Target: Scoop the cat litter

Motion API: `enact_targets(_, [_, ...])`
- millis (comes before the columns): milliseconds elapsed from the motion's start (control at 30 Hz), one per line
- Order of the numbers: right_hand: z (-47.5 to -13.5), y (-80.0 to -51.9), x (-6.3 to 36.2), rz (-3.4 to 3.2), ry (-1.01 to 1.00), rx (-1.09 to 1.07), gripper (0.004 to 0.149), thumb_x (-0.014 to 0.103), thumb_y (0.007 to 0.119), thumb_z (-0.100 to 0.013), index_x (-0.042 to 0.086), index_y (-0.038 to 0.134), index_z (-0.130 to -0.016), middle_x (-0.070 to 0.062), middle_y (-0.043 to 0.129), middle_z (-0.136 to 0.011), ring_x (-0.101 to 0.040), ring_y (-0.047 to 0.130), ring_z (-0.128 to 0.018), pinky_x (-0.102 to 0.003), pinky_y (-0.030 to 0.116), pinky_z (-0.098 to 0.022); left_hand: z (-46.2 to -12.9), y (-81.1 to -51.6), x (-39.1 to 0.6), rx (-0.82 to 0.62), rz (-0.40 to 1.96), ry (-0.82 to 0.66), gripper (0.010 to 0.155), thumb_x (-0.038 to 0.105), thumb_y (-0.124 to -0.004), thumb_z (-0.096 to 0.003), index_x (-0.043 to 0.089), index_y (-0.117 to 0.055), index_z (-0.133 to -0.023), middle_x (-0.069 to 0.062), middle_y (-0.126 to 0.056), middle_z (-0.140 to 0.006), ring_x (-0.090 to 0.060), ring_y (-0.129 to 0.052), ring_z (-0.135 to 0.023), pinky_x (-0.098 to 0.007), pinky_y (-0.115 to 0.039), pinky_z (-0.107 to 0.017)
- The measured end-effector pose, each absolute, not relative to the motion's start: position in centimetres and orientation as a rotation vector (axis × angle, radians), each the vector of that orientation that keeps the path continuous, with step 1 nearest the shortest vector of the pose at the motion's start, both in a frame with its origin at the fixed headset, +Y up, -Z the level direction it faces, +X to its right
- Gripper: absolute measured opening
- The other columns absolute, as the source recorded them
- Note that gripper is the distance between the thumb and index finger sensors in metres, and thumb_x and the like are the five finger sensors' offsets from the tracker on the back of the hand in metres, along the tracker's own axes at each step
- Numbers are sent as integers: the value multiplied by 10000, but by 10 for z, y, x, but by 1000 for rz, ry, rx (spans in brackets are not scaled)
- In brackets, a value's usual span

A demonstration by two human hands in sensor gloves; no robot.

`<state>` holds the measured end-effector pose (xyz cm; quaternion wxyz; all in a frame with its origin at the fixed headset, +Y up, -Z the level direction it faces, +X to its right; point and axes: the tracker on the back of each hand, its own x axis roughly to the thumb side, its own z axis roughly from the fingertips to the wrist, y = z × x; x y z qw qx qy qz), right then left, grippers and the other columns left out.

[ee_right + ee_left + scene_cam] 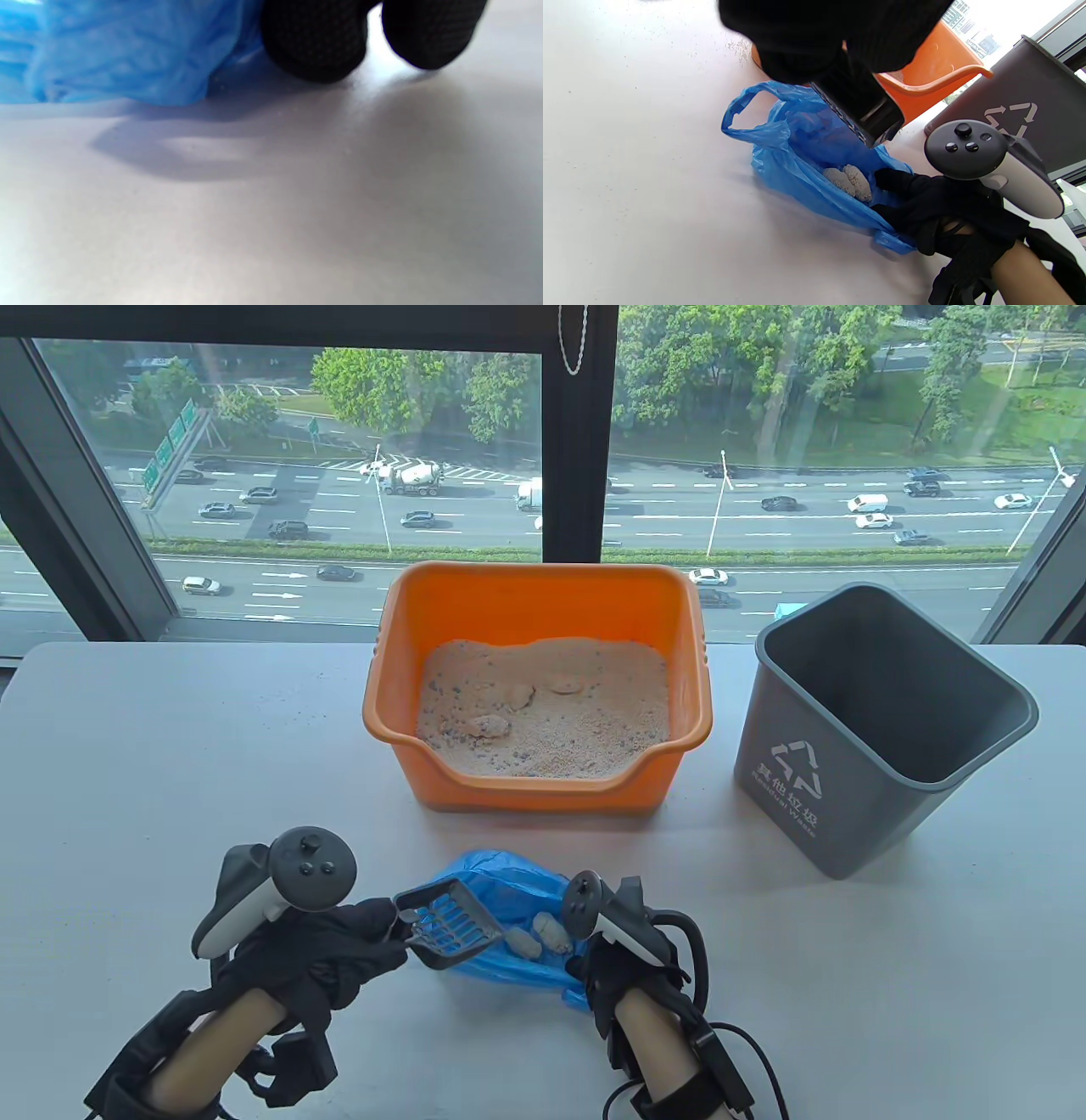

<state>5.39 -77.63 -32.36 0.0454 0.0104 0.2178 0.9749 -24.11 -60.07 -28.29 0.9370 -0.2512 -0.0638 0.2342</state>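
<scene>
Holding the dark slotted plastic litter scoop [448, 923] by its handle, your left hand [327, 954] has the scoop head just over the mouth of the crumpled blue plastic bag [509, 929], which lies on the white table [170, 780] between your two hands. Your right hand [615, 976] grips the bag's near right edge and holds the mouth open; two pale litter clumps [848, 182] lie inside, and the scoop looks emptied.

The orange plastic litter tray [536, 687] of sandy cat litter [551, 712] sits straight ahead, beyond the bag, with its lowered lip facing you. At least two more pale clumps [501, 712] show on the litter's surface, left of centre. The scoop's long axis points right and a little away from you, so the next pass likely calls for swinging it forward. Your left hand is the nearer one. A grey plastic waste bin [882, 721] stands to the tray's right, well apart from both hands.
</scene>
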Motion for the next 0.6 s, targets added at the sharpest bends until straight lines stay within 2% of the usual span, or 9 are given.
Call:
enact_targets(167, [-324,-776,54,2976,668,31,733,422,809,-366,199,457,-969,-148,686,-741,-100,845,-382,-389,762,-345,-321,-584,-230,-466,565,-85,633,382,-744,-544,71,-540,-1056,-94,-926,-672,-56,-949,-180,-285,-831,-167])
enact_targets(300, [-323,-776,54,2975,668,31,734,421,810,-366,196,458,-969,-150,686,-741,-100,846,-383,-390,761,-346,-363,-580,-198,-424,499,-41,633,394,-720,-551,63,-531,-1056,-90,-931,-674,-49,-954,-179,-279,-836,-163])
enact_targets(467, [-324,-776,54,2975,666,34,732,420,810,-366,197,458,-968,-150,687,-740,-101,845,-381,-390,762,-345,-417,-597,-156,-412,430,118,627,402,-712,-554,61,-541,-1052,-86,-943,-675,-42,-968,-186,-266,-842,-164])
enact_targets(600, [-324,-776,54,2973,667,34,732,418,811,-365,196,459,-968,-152,688,-739,-103,846,-381,-392,761,-345,-455,-618,-128,-478,348,236,627,404,-697,-561,53,-531,-1053,-82,-938,-676,-28,-966,-190,-251,-844,-162])
